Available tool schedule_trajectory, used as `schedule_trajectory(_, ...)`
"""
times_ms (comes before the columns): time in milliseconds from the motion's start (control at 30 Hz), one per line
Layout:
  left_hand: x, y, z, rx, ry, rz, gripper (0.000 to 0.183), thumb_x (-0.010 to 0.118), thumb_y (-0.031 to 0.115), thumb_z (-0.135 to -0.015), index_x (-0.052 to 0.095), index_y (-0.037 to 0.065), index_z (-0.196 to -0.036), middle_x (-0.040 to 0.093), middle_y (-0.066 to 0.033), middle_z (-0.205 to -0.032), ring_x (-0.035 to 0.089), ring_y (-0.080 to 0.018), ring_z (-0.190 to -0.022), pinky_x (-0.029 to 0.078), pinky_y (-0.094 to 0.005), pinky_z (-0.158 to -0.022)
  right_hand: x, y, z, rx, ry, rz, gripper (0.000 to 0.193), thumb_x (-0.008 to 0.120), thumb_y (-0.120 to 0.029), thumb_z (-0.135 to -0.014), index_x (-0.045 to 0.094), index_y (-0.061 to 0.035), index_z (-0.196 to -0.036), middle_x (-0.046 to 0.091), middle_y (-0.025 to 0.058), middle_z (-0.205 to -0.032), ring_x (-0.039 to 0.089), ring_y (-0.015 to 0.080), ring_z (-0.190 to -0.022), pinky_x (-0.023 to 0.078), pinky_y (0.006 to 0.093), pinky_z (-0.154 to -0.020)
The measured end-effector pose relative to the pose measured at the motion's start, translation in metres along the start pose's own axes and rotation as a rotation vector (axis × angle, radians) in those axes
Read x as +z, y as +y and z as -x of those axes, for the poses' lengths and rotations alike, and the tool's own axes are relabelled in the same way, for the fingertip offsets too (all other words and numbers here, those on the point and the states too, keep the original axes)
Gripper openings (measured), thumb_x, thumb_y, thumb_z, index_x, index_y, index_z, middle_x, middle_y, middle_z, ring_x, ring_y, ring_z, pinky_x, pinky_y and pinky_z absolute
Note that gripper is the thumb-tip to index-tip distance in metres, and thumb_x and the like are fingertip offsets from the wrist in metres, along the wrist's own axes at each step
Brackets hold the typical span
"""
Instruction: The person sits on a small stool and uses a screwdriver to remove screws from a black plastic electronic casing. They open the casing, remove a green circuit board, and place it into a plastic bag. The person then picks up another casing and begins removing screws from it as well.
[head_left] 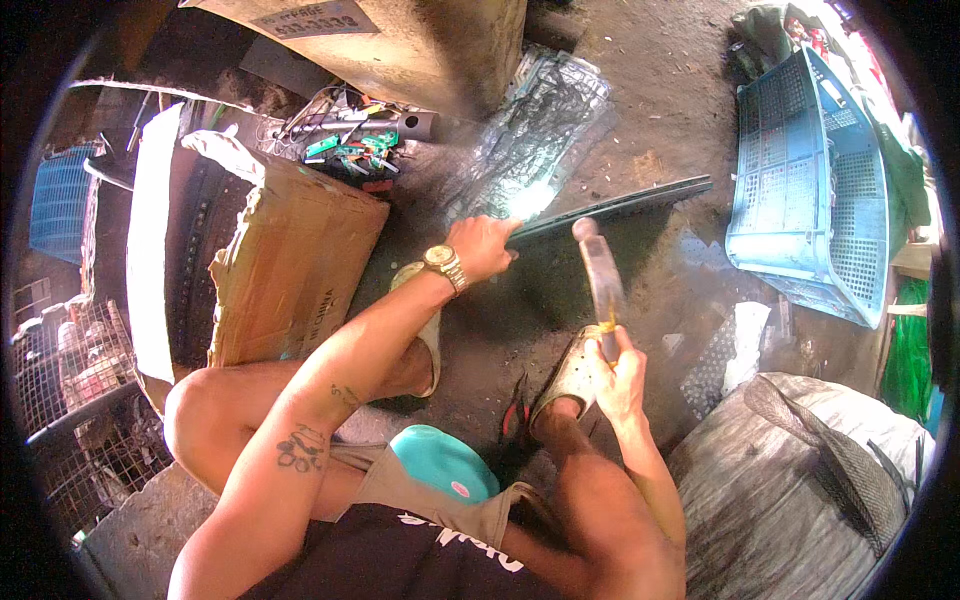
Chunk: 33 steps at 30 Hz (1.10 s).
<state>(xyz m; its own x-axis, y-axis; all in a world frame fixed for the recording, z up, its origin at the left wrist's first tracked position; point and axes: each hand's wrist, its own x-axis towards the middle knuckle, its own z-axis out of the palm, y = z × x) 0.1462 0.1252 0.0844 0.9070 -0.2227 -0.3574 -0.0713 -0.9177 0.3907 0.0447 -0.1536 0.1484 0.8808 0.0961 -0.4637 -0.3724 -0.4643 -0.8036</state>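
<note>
The left hand [482,247] pinches one end of a long dark strip [630,203], which sticks out to the right, toward a blue crate [792,185]. The right hand [620,385] is wrapped around a hammer [604,280] – its blurry head is near the strip. The floor [655,110] is brown and dirty. A cardboard box [295,260] has printed letters – the black shirt [370,560] has white writing.

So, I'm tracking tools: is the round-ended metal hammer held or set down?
Held: the right hand is closed around the hammer.
</note>
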Motion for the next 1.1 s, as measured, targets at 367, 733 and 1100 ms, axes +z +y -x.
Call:
schedule_trajectory(367,0.009,0.008,0.011,-0.029,-0.032,0.067,0.059,0.076,0.049,-0.084,0.061,0.015,-0.130,0.072,-0.0176,-0.114,0.069,-0.0400,-0.106,0.054,-0.0546,-0.088,0.023,0.066,-0.010,-0.277,0.067,0.169,0.031,0.073,-0.029,-0.091,0.062,-0.0023,-0.102,0.067,0.0214,-0.077,0.069,0.0409,-0.074,0.053,0.0447,-0.065)
schedule_trajectory(733,0.019,0.011,0.007,-0.132,-0.101,0.397,0.065,0.051,0.069,-0.096,0.068,0.013,-0.127,0.070,-0.0191,-0.123,0.066,-0.0385,-0.114,0.051,-0.0472,-0.096,-0.039,0.143,0.025,-0.007,0.691,0.869,0.057,0.072,-0.039,-0.094,0.057,-0.0040,-0.135,0.060,0.0183,-0.117,0.062,0.0394,-0.103,0.051,0.0477,-0.091)
schedule_trajectory(1100,0.016,0.009,0.007,-0.071,-0.048,0.352,0.055,0.055,0.061,-0.098,0.073,0.013,-0.120,0.074,-0.0189,-0.108,0.071,-0.0385,-0.101,0.054,-0.0436,-0.088,0.014,0.085,-0.157,0.104,0.288,-0.431,0.076,0.068,-0.057,-0.093,0.053,-0.0005,-0.141,0.064,0.0207,-0.133,0.067,0.0304,-0.111,0.055,0.0405,-0.090)
